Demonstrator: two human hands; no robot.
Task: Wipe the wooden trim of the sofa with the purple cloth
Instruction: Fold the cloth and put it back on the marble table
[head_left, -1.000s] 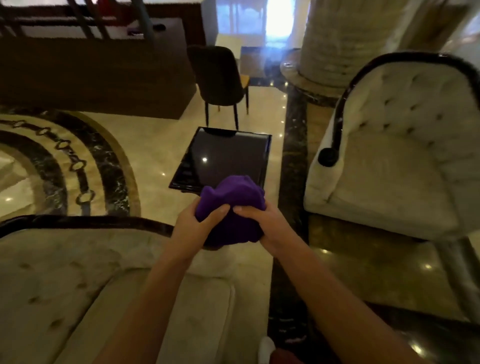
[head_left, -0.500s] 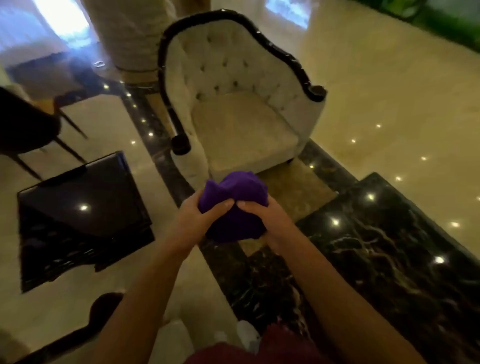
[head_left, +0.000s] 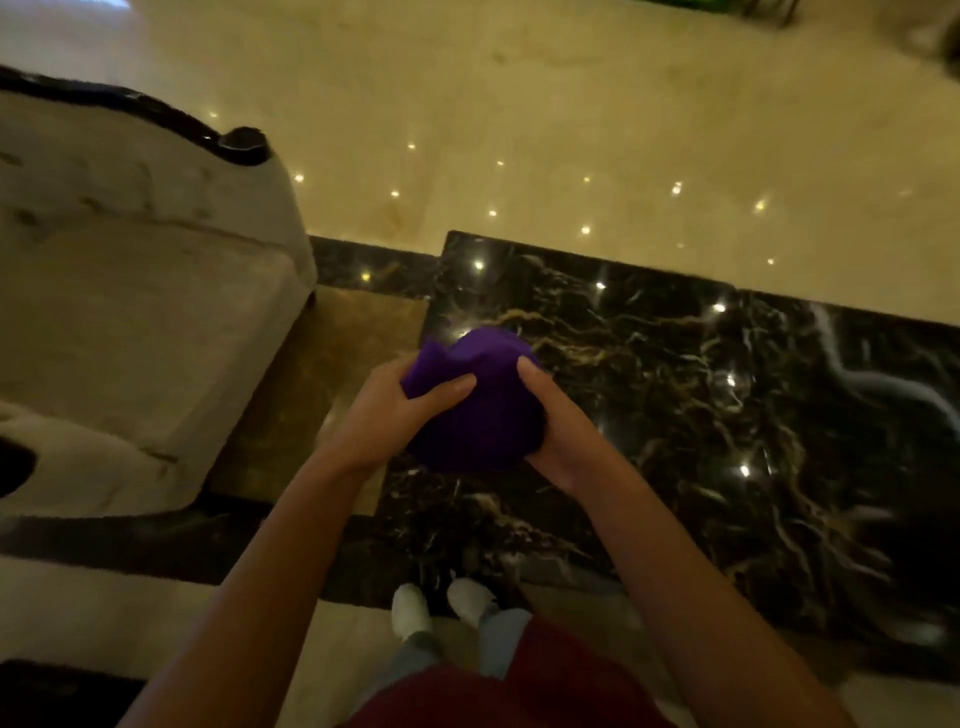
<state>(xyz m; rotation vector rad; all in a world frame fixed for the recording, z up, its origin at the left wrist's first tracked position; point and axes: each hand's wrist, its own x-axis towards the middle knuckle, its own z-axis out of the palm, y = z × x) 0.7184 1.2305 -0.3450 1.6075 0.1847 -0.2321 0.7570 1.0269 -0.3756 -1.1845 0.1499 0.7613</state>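
Here, in the head view, both hands grip the bunched purple cloth (head_left: 470, 400) at frame centre: left hand (head_left: 382, 415) and right hand (head_left: 558, 431). The sofa's dark wooden trim (head_left: 156, 117) runs across the upper left, nearer the left hand.

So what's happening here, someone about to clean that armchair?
A person stands on a polished marble floor, holding a bunched purple cloth between both hands: the left hand and right hand each grip a side. The cream sofa with its dark wooden trim sits off to the left. The cloth is not touching the trim, so wiping hasn't begun.
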